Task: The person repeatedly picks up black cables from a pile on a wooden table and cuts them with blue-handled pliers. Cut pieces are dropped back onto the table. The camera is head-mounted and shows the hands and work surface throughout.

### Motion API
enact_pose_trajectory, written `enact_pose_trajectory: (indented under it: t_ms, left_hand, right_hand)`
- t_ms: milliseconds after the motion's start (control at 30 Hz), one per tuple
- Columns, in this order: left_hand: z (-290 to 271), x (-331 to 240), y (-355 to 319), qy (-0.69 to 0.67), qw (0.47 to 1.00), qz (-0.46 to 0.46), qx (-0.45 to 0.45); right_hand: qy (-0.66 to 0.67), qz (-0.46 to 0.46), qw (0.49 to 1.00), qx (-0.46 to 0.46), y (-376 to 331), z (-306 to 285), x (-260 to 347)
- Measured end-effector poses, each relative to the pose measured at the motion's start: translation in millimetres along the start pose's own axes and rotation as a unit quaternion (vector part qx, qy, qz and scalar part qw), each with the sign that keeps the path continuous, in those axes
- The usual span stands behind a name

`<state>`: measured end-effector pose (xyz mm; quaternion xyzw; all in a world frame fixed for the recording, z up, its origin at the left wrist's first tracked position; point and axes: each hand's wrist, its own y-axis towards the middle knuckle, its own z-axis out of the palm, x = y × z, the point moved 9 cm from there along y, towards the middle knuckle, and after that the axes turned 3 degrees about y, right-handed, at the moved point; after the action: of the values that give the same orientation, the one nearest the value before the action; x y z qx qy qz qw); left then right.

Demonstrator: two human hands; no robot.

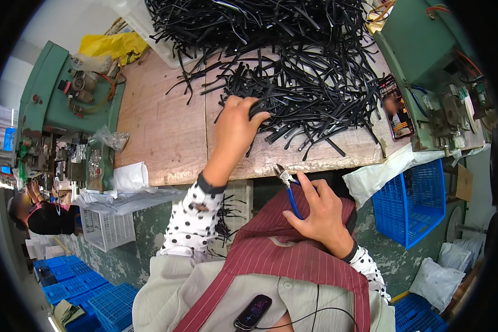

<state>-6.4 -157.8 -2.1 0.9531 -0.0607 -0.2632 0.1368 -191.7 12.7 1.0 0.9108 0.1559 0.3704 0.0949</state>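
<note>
A large heap of thin black eyeglass temples (310, 94) spreads over the wooden table (160, 127). At the heap's near left edge, my left hand (235, 130) is closed round a few black temples (261, 104); its fingertips are partly hidden among the pieces. My right hand (321, 213), just off the table's front edge, holds side cutters (284, 174) with blue handles. The metal jaws point up and left toward the table edge, apart from the heap. Thumb and index finger are spread round the handles.
Green machines stand left (72, 110) and right (426, 66) of the table. A phone-like device (395, 108) leans by the right machine. Below are a blue crate (409, 205), a white crate (109, 228) and stacked blue crates (83, 282). Another person (52, 217) sits far left.
</note>
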Motion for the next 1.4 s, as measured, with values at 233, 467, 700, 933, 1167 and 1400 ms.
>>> enact_pose_trajectory:
  t_ms: [233,467,700,933,1167,1400]
  left_hand:
    - [14.6,-4.3,11.9,0.069,0.996,0.045,-0.039]
    - [-17.9,57.7,0.8,-0.365,0.914,-0.095,-0.153]
    - [4.4,109.6,-63.7,-0.464,0.854,-0.196,-0.127]
    - [5.0,40.3,-72.6,-0.737,0.649,-0.191,-0.006]
    - [-11.8,-11.8,-81.4,-0.81,0.577,-0.101,0.025]
    - [-25.3,-20.2,-89.3,-0.737,0.671,-0.069,-0.046]
  right_hand:
    - [-0.005,-0.005,1.0,-0.005,-0.9,-6.7,-0.3]
    - [0.001,-0.006,1.0,-0.007,0.0,-3.8,-3.0]
    - [0.01,-0.008,1.0,0.002,2.9,-1.2,1.1]
    - [0.04,-0.029,0.999,0.003,9.7,-1.6,13.4]
    - [0.058,-0.043,0.997,0.033,15.9,-2.0,27.8]
    - [0.08,-0.023,0.995,0.054,13.3,3.9,23.3]
